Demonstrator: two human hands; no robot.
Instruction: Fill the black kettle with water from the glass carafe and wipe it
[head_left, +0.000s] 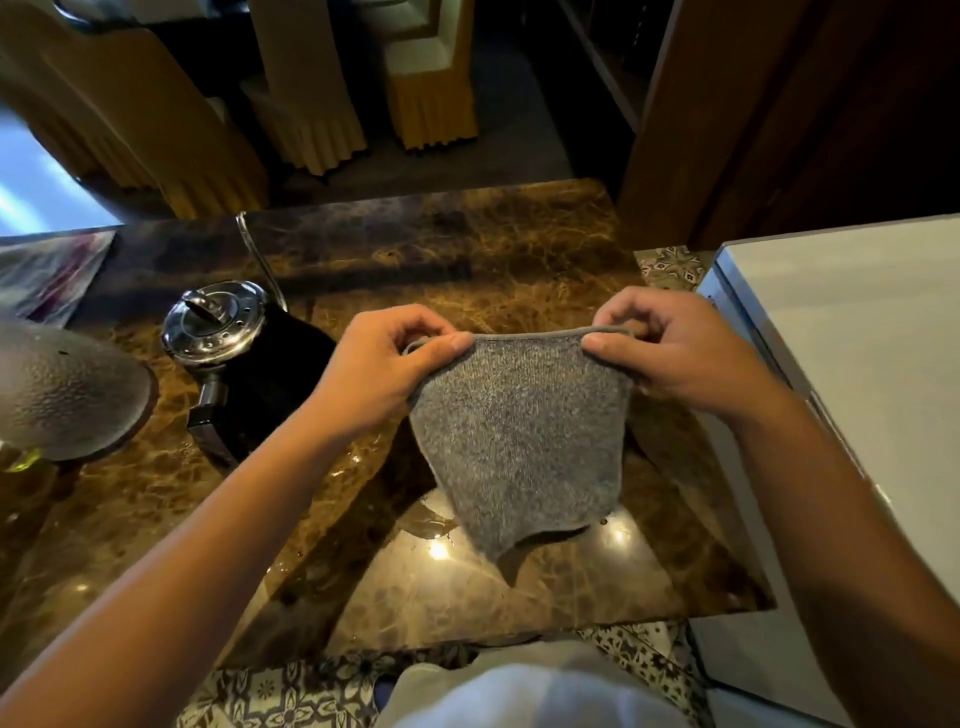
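A grey cloth (519, 436) hangs above the brown marble counter (467, 249), stretched between both hands. My left hand (379, 369) pinches its upper left corner and my right hand (675, 353) pinches the upper right corner. The black kettle (275, 374) with a shiny metal lid (213, 319) stands on the counter just left of my left hand, its handle pointing toward me. A frosted glass vessel (67, 389), possibly the carafe, sits at the far left edge, only partly in view.
A white appliance (841, 332) stands close on the right. Small water drops lie on the counter near its front edge. Chairs with yellow covers (431, 93) stand beyond the counter. Patterned floor tiles (291, 691) show below.
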